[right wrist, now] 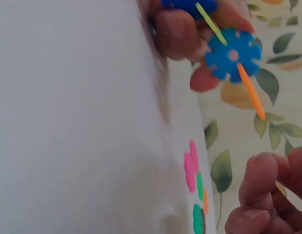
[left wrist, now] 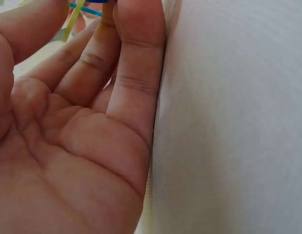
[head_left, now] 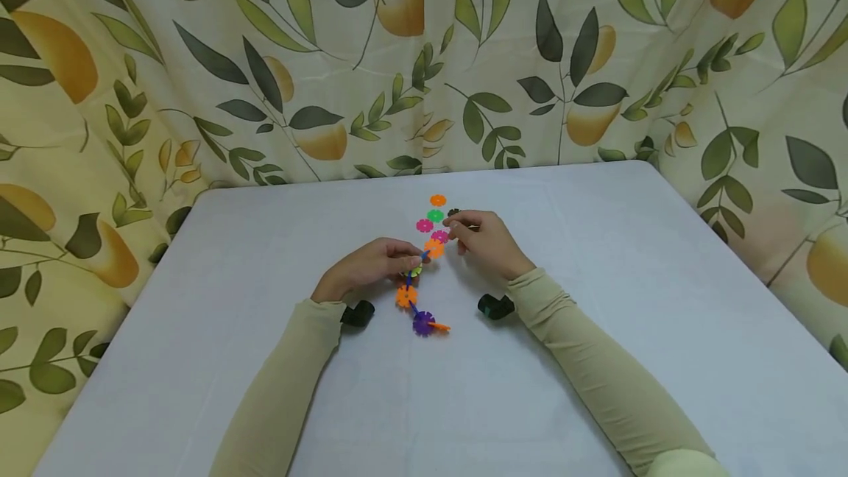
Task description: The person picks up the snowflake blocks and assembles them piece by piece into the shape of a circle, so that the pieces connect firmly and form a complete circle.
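Observation:
My left hand (head_left: 371, 265) pinches a chain of notched plastic discs (head_left: 407, 297). Orange, blue, yellow-green and purple pieces are slotted edge to edge in it, and its lower end hangs toward me. In the right wrist view, a blue disc (right wrist: 233, 54) of the chain sticks out past the left fingers, with an orange disc (right wrist: 251, 92) slotted into it. A yellow-green disc (left wrist: 74, 19) shows by the left fingertips in the left wrist view. My right hand (head_left: 486, 241), fingers loosely bent, hovers beside several loose discs; nothing shows between its fingers (right wrist: 260, 178).
Beyond the hands lie loose discs: orange (head_left: 438, 200), green (head_left: 435, 216), pink (head_left: 425, 225) and a dark one (head_left: 453, 212) close to the right fingertips. A white cloth covers the table (head_left: 199, 359). Leaf-patterned curtains (head_left: 371, 94) stand behind and at both sides.

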